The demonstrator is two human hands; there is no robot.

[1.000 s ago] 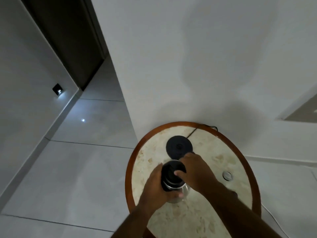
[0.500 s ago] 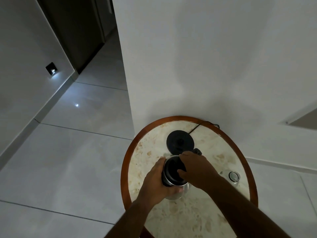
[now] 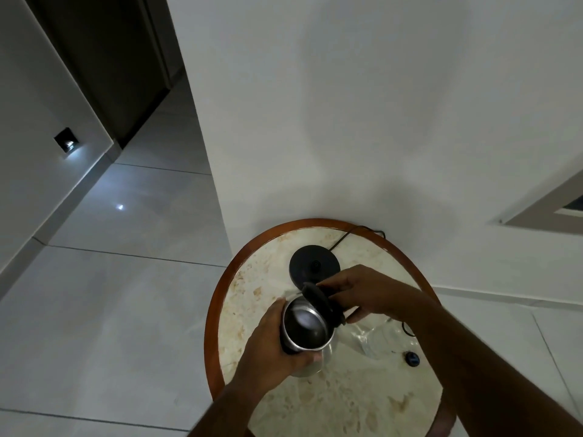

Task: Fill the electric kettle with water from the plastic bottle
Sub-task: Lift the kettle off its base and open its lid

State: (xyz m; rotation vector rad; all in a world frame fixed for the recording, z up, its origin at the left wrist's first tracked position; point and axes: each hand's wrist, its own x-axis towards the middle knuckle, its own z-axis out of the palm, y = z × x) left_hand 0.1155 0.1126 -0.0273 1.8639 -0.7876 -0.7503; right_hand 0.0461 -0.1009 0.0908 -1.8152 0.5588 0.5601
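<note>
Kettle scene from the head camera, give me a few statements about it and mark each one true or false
1. The kettle has its lid open. True.
2. The kettle sits on its black base. False: it stands on the table, off the base, which lies bare nearer the wall.
3. The left hand is wrapped around the kettle body. True.
4. The right hand is holding the plastic bottle. False: it is at the kettle's lid; the bottle stands on the table below that arm.
5. The bottle cap is on the bottle. False: a small dark cap lies on the table beside it.
</note>
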